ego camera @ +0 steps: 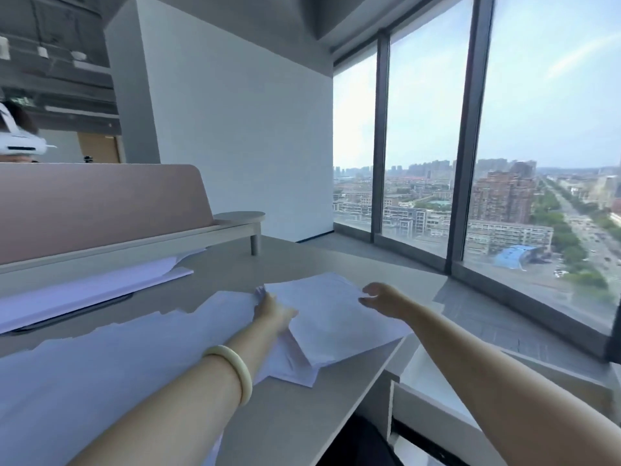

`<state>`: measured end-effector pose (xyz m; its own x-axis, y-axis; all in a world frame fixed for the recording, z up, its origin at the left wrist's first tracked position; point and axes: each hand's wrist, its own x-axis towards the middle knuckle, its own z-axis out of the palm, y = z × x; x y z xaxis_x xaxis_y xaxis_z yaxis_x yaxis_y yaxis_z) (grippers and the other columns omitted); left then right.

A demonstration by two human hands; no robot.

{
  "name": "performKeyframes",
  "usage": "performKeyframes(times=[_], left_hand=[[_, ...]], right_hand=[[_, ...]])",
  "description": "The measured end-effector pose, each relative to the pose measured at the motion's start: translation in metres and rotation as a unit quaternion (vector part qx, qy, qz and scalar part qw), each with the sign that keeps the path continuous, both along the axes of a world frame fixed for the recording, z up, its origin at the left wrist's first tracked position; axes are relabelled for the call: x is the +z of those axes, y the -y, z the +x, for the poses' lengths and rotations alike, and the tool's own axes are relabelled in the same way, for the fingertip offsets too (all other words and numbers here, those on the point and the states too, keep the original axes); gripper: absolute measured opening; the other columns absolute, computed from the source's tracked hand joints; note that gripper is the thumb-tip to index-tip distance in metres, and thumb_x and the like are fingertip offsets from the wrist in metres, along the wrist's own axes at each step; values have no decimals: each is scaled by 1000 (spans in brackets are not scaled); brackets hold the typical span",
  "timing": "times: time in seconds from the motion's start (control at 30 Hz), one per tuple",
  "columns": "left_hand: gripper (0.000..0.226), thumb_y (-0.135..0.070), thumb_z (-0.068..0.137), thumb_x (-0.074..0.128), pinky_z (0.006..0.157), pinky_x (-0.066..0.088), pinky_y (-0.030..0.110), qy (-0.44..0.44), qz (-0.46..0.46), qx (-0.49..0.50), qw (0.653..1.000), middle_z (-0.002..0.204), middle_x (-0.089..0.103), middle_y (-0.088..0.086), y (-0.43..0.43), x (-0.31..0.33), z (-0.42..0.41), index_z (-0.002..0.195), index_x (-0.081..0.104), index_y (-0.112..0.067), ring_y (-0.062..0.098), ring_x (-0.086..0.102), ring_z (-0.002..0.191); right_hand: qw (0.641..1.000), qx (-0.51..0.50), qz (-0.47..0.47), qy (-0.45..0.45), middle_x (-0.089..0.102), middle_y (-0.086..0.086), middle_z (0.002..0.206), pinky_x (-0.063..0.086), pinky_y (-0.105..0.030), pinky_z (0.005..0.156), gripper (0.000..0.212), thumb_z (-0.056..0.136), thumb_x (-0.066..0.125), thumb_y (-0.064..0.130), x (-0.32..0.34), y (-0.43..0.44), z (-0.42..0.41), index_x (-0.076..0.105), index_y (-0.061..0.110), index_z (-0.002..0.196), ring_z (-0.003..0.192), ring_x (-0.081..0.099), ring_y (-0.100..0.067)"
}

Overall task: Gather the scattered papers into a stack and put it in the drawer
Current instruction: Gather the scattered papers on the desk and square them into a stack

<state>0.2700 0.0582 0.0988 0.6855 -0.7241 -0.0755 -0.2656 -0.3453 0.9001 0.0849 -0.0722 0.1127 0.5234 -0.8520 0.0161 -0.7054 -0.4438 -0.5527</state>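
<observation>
A loose pile of white papers (pixel 331 317) lies near the desk's right edge. My left hand (pixel 272 311) holds the pile's left side, with fingers tucked under the top sheets. My right hand (pixel 381 299) rests at the pile's far right corner, fingers lightly curled on the top sheet's edge. More white sheets (pixel 117 358) spread across the desk to the left. Other papers (pixel 100 287) lie further back under the divider. The open white drawer (pixel 433 381) sits below the desk's right edge, partly hidden by my right forearm.
A pink divider panel (pixel 100 206) with a pale shelf (pixel 238 216) stands along the desk's back. Tall windows (pixel 537 129) fill the right side. A person's head with a white headset (pixel 16 139) shows behind the divider at far left.
</observation>
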Motion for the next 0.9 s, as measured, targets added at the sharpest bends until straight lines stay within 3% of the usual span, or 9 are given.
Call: performKeyframes(times=[0.13,0.23,0.33,0.43,0.47,0.57,0.63,0.73,0.9], left_hand=[[35,-19,89,60,86,43,31,46,25,16,998,131,46,11,-46,16,33,122,50,-12,32,53,113],[61,-28,88,62,101,42,31,105,82,40,990,147,32,13,-92,18,73,141,37,-12,31,46,126],[65,-39,88,60,106,39,35,156,158,73,972,150,24,13,-151,19,106,143,33,-18,30,38,132],[70,-49,89,54,109,35,34,192,225,102,950,154,22,10,-211,19,131,147,27,-22,29,33,137],[74,-54,87,53,110,34,34,198,253,108,941,155,21,8,-232,19,137,148,24,-22,28,30,139],[100,-78,73,46,116,23,36,181,332,102,920,160,12,4,-292,10,146,151,14,-23,26,16,146],[119,-91,56,35,120,11,42,169,371,101,907,161,3,-2,-321,-7,141,152,6,-28,23,1,149],[106,-91,64,29,116,3,51,209,375,153,890,161,-5,-7,-333,-31,124,151,0,-38,25,-9,149],[108,-89,63,28,116,2,52,215,356,190,889,161,0,-6,-314,-35,108,152,4,-31,25,-5,149]], right_hand=[[995,64,-3,71,50,-8,142,42,-32,102,47,93,57,28,13,-33,57,50,8,134,127,51,-25],[986,150,19,75,48,-7,143,40,-33,104,50,93,57,31,12,-74,112,47,9,137,128,49,-25],[976,215,23,14,41,-7,148,35,-30,106,56,95,49,40,-1,-113,155,39,12,142,134,41,-23],[973,224,44,-34,36,-8,150,38,-33,104,63,96,41,48,-17,-137,178,28,15,148,130,45,-26],[973,222,35,-56,30,-8,154,35,-36,109,66,96,38,52,-24,-141,184,23,16,149,135,39,-27],[966,204,-63,-147,6,-1,162,6,-45,121,79,90,22,69,-45,-154,192,11,24,153,149,3,-24],[961,195,-98,-169,-2,0,162,-1,-47,120,82,87,16,74,-53,-157,194,7,26,153,150,-5,-24],[960,203,-94,-171,-4,0,162,-2,-47,120,82,87,14,73,-50,-168,196,4,26,153,150,-5,-25],[947,262,-76,-171,-1,1,162,3,-44,121,71,94,30,52,-47,-193,207,1,26,153,149,-3,-30]])
